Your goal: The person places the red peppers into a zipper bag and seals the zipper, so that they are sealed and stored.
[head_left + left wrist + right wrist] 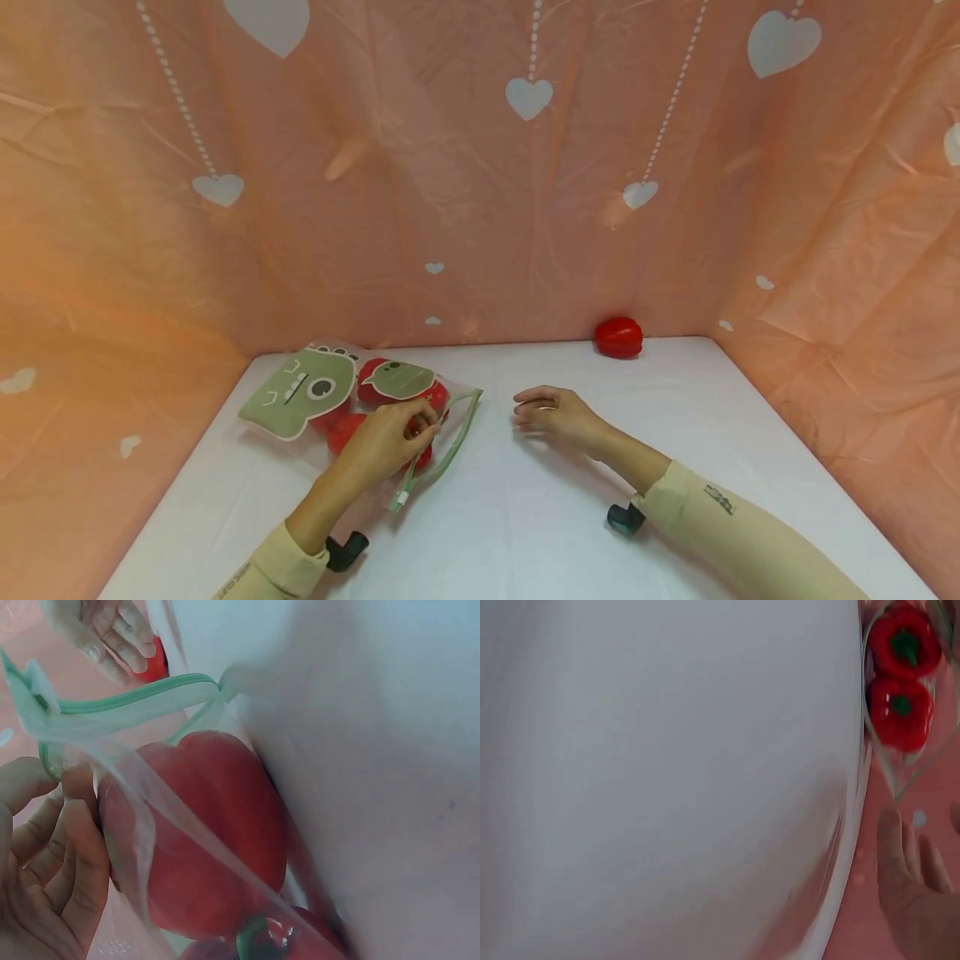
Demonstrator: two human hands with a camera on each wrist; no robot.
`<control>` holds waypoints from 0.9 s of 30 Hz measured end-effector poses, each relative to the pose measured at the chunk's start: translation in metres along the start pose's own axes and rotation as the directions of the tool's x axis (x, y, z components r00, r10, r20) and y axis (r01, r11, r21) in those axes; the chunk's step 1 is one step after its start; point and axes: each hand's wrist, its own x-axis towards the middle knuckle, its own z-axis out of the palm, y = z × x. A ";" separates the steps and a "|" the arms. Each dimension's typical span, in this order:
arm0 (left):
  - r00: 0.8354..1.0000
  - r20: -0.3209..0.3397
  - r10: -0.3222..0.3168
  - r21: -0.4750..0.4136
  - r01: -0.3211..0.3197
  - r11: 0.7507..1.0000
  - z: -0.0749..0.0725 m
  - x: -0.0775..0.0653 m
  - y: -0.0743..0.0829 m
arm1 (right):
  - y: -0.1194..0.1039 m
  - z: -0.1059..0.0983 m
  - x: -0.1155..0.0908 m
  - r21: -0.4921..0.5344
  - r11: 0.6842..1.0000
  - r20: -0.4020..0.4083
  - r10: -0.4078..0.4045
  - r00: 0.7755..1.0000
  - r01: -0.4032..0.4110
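Orange-pink fabric patterned with white hearts (465, 208) hangs round the far edge and sides of a smooth white table (517, 525). At the left of the table lies a clear plastic zip bag printed with green cartoon creatures (330, 392), its mouth turned to the right. Inside it are at least two glossy red bell peppers with green stems (902, 679), lying side by side in the right wrist view.

A cream sleeve (277, 567) leads up to the left hand (386, 437), with a small black device (347, 552) by the cuff. This hand's thumb and fingertips pinch the bag's edge near the mouth; whether any finger is inside the plastic I cannot tell. The two sides of the green zip strip (459, 446) stand parted, with a white slider (402, 497) at the near end.

Right of the bag, apart from it, the right hand (558, 417) is held with fingers loosely bent and spread, gripping nothing. Well beyond it, near the back edge, a lone red bell pepper (618, 337) lies on its side on the table.
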 end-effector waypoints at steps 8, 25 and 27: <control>1.000 0.007 -0.016 0.002 0.016 1.000 0.001 0.000 -0.002 | 0.000 -0.038 0.000 -0.151 0.986 -0.072 -0.085 0.994 0.073; 1.000 0.014 -0.021 -0.012 0.021 1.000 -0.001 -0.001 -0.003 | -0.001 -0.111 0.005 -0.442 0.881 -0.217 -0.286 0.933 0.167; 0.999 0.012 -0.030 -0.011 0.030 0.999 -0.001 -0.002 -0.003 | -0.002 -0.116 0.007 -0.468 0.863 -0.223 -0.323 0.920 0.190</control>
